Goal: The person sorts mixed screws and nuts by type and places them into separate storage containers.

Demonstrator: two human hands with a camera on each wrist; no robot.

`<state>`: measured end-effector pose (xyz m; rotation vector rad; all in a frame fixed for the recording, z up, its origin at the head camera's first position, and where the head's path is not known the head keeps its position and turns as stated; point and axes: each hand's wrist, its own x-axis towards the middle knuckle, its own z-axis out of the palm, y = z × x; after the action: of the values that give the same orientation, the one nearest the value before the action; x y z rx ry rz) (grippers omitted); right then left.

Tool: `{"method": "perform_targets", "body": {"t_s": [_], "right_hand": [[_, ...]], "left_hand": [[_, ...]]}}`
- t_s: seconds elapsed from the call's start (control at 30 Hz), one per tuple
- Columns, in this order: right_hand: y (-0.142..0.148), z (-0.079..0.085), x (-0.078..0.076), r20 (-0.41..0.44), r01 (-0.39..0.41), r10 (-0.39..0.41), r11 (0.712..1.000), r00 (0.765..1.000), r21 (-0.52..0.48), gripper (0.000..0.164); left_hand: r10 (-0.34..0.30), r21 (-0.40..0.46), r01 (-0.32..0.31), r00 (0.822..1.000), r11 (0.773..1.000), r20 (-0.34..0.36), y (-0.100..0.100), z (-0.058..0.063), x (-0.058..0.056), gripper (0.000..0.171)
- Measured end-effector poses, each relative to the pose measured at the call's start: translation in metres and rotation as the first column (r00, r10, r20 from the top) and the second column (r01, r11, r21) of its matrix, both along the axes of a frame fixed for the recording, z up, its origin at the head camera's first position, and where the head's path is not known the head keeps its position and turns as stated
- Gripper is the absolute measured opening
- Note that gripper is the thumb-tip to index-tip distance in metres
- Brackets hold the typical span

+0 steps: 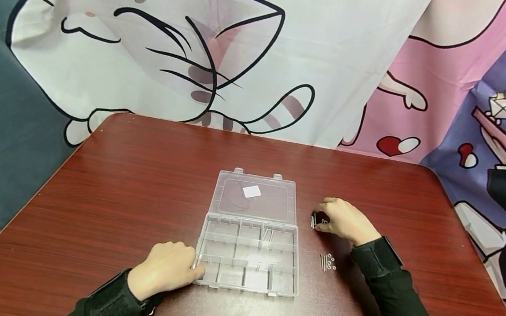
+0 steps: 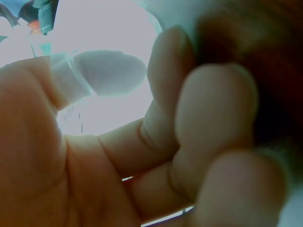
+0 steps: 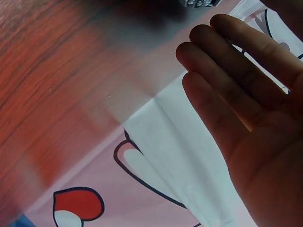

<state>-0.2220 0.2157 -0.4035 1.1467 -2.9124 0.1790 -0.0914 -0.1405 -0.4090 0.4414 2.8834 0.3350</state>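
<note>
Clear plastic box (image 1: 246, 289) lies open on the table (image 1: 133, 179); left hand (image 1: 172, 266) pinches its near left wall. Right hand (image 1: 346, 221), fingers nearly straight, close together, is at small metal pieces (image 1: 313, 221) beside the lid (image 1: 271, 204); contact unclear. Screws and nuts (image 1: 323, 263) lie nearer the person.

Here's the clear plastic compartment box (image 1: 246, 261), lying flat, lid (image 1: 253, 205) wide open, with slim metal pins (image 1: 323, 263) and little rings (image 1: 330, 262) grouped to its right, more metal pieces (image 1: 313, 221) beside the lid.

A cartoon-printed cloth (image 1: 345, 57) — white, pink, blue — hangs behind the table (image 1: 138, 179).
</note>
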Motion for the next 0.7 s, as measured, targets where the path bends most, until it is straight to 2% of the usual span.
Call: {"method": "perform_targets", "body": {"t_s": [0.33,0.7], "right_hand": [[0.001,-0.0026,-0.0042,-0.003,-0.03,0.03,0.999,1.0,-0.01,0.027],[-0.0001,-0.0032,-0.006,0.019,-0.027,0.027,0.999,0.999,-0.028,0.026]], "left_hand": [[0.003,-0.005,-0.003,1.0,1.0,0.002,0.0004,0.0019,0.0002,0.035],[0.01,0.001,-0.01,1.0,1.0,0.005,0.0002,0.002,0.0007,0.034]]}}
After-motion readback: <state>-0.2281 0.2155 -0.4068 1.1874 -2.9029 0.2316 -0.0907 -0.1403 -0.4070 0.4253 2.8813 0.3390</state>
